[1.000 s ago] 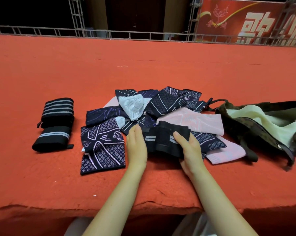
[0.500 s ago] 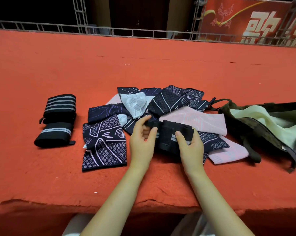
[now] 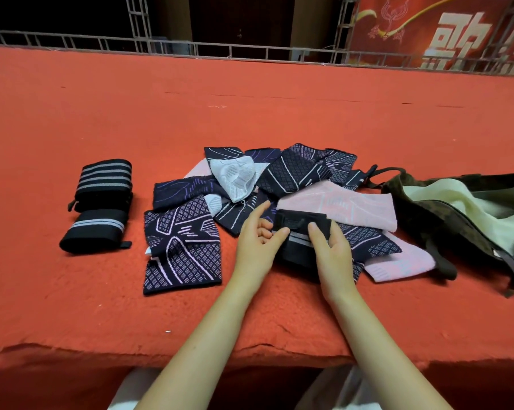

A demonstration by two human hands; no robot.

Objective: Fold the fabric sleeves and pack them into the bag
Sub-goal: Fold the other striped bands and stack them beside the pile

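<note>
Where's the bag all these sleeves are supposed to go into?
The bag lies open at the far right of the head view on the red cloth, just right of the pink sleeve at the edge of the pile.

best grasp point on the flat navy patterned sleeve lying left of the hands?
Take the navy patterned sleeve at its near hem, coming from the front edge of the red table. It lies flat, that hem is fully exposed on bare cloth, while its far end tucks under the pile. The left hand is nearest, probably easiest.
</note>
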